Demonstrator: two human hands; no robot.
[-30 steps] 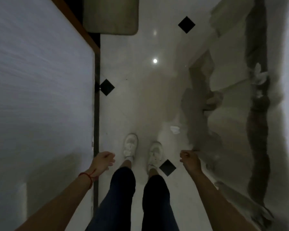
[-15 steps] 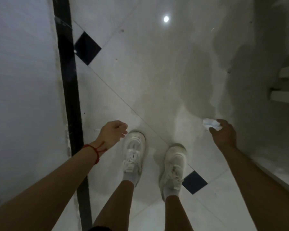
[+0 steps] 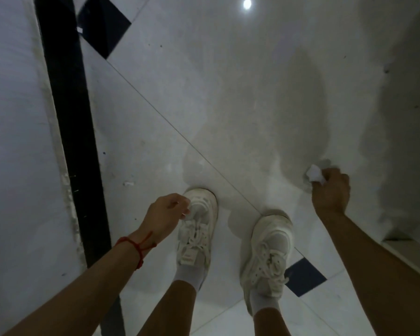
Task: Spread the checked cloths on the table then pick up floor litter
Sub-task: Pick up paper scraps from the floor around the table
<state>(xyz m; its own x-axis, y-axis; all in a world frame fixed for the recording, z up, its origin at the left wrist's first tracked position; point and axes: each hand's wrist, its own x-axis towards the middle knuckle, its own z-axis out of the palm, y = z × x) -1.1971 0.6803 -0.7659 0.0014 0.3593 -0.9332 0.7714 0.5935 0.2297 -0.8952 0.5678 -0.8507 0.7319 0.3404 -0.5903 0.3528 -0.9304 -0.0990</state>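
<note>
Fingers of the right hand pinch a crumpled white paper scrap at three o'clock, the left hand curls loosely empty, and a small white bit of litter at nine o'clock waits on the floor.

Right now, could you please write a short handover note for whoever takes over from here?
Right hand: fingers pinch a crumpled white paper scrap at the pale tiled floor.
Left hand: loosely curled, holding nothing I can make out.
Done: that scrap is gripped.
Left: a small white litter bit lies on the floor ahead of the left hand. The checked cloths are out of view.
</note>
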